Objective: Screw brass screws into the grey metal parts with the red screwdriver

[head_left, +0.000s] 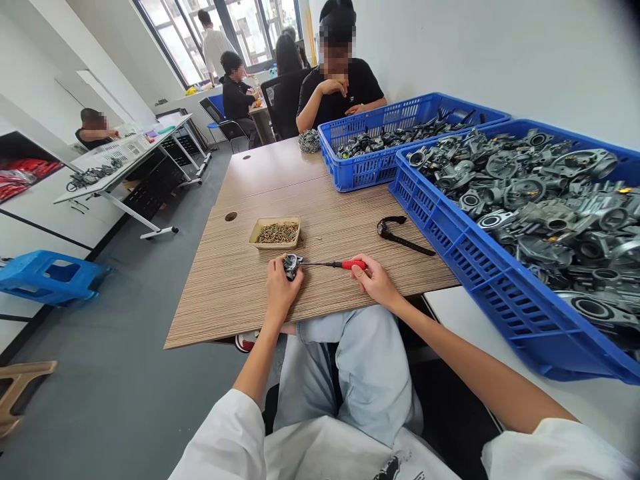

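Note:
My left hand (283,288) is closed around a small grey metal part (291,265), which looks like a carburetor body, just above the table near its front edge. In my right hand (373,279) is a screwdriver (345,265) with a red and black handle, held level. Its thin shaft points left and the tip meets the right side of the metal part; the exact contact point is too small to make out. Just beyond my left hand sits a beige tray (254,235) full of small brass-coloured screws.
A black wristwatch (400,235) lies on the wood-grain table (225,280). Two blue crates, a near one (465,267) and a far one (370,175), hold many metal parts. A person in black (340,93) sits across, beside a small pile of parts (310,141).

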Action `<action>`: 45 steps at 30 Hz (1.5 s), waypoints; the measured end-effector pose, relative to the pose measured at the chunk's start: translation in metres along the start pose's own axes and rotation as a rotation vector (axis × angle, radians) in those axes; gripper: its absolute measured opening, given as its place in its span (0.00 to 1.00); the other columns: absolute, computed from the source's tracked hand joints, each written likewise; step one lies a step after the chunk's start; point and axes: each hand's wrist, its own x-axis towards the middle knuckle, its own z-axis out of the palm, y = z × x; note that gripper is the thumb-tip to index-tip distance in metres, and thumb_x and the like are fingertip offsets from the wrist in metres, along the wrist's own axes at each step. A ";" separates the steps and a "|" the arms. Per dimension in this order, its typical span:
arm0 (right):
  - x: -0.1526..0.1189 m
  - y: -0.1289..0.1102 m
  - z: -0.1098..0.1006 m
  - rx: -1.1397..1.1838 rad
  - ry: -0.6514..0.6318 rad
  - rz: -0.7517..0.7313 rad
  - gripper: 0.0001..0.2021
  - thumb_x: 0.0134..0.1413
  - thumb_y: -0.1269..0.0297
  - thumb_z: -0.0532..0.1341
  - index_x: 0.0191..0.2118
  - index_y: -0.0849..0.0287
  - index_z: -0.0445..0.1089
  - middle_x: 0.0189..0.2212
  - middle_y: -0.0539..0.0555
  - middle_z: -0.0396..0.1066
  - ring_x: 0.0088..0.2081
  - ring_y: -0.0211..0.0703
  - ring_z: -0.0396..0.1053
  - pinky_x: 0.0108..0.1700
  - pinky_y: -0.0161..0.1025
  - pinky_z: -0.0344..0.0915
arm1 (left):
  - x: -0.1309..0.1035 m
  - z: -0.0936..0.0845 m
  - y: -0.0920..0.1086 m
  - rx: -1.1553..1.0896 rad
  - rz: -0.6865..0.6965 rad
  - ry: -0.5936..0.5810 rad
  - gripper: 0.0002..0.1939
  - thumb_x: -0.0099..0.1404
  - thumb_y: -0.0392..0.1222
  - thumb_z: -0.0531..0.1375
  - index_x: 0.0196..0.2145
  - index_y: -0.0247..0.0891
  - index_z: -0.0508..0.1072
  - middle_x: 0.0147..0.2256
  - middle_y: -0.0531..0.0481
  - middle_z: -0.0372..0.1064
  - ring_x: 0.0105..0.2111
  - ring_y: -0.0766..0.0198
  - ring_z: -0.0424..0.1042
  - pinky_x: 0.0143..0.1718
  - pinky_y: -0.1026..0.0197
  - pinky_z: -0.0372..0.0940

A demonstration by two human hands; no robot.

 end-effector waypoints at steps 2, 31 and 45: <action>0.000 0.000 0.000 0.010 -0.003 -0.002 0.17 0.67 0.45 0.58 0.46 0.55 0.68 0.30 0.50 0.73 0.19 0.35 0.61 0.21 0.35 0.60 | 0.000 0.000 -0.001 0.000 0.004 -0.001 0.20 0.66 0.43 0.64 0.55 0.42 0.66 0.50 0.41 0.68 0.55 0.48 0.70 0.56 0.47 0.68; -0.012 0.001 0.008 -0.263 0.051 -0.485 0.26 0.62 0.80 0.52 0.60 0.51 0.71 0.54 0.57 0.74 0.51 0.51 0.74 0.52 0.51 0.76 | 0.002 0.000 -0.005 -0.016 -0.036 -0.007 0.21 0.66 0.40 0.63 0.55 0.41 0.67 0.50 0.41 0.67 0.54 0.48 0.69 0.56 0.46 0.67; -0.012 -0.001 0.008 -0.262 0.018 -0.483 0.26 0.61 0.80 0.52 0.60 0.52 0.70 0.54 0.57 0.74 0.53 0.50 0.74 0.53 0.50 0.76 | 0.002 0.001 -0.005 0.017 -0.007 0.012 0.21 0.66 0.40 0.62 0.56 0.42 0.66 0.50 0.41 0.67 0.54 0.46 0.69 0.56 0.45 0.67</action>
